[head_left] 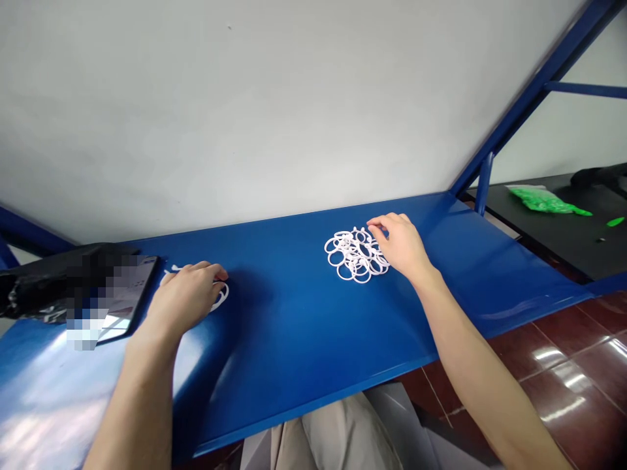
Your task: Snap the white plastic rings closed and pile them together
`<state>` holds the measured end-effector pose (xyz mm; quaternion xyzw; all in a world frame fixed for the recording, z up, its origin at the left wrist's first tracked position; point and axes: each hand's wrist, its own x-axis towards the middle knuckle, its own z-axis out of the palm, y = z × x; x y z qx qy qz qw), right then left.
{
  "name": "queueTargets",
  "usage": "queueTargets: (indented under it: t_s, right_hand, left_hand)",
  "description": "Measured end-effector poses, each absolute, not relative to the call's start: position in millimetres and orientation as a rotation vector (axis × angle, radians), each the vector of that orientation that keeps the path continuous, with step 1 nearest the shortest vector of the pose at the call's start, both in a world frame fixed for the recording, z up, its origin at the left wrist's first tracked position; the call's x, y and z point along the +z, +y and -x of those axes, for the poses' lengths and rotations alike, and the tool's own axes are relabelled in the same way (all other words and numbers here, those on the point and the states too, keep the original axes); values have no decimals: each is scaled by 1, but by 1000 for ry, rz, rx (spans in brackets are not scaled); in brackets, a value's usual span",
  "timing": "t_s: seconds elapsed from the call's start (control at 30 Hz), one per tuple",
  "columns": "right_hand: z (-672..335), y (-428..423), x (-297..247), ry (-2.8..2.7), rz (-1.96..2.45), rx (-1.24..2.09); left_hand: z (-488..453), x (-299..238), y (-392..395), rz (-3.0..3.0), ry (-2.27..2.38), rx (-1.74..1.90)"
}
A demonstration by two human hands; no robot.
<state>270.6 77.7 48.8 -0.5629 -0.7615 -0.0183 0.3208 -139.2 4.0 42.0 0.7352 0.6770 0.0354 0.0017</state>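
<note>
My left hand [189, 294] is low over a few white plastic rings [221, 297] on the left part of the blue table [284, 313]. Its thumb stands apart from the forefinger, and the palm hides most of those rings. Farther right lies a loose pile of thin white rings with small knobs [356, 256], overlapping one another. My right hand [399, 243] reaches over the pile's right edge, thumb and forefinger brought together at the tips. Whether a ring is between them does not show.
At the left, a dark tablet-like screen [140, 287] and black plastic wrapping [29, 287] lie on the table. A grey wall [274, 117] rises behind. Blue frame bars [514, 104] slope at the right, past which a black table [553, 235] bears a bag of green pieces [543, 199].
</note>
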Motion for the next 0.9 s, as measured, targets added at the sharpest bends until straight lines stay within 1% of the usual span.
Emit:
queueTargets:
  t_s: [0.17,0.23,0.3,0.4,0.47,0.63,0.9]
  right_hand:
    - [-247,68,43,-2008,1226,-87]
    - [-233,60,40,-2052,1081,-64]
    - [-217,49,36,-2127,940,-19]
    - [-196,33,30,-2259,773,25]
    - [-186,25,26,-2329,715,33]
    - [-174,15,22,-2329,573,65]
    - [-177,16,28,-2235,433,245]
  left_hand:
    - [128,50,3,-2266,2200,129]
    - [117,56,2,-2177,2285,215]
    - [105,62,1,-2053,2306,398]
    - [86,68,-1,-1905,2174,665]
    - [74,67,-3,-1841,2031,753]
    - [49,59,-9,-1730,1641,726]
    - [34,51,-9,-1485,1334,803]
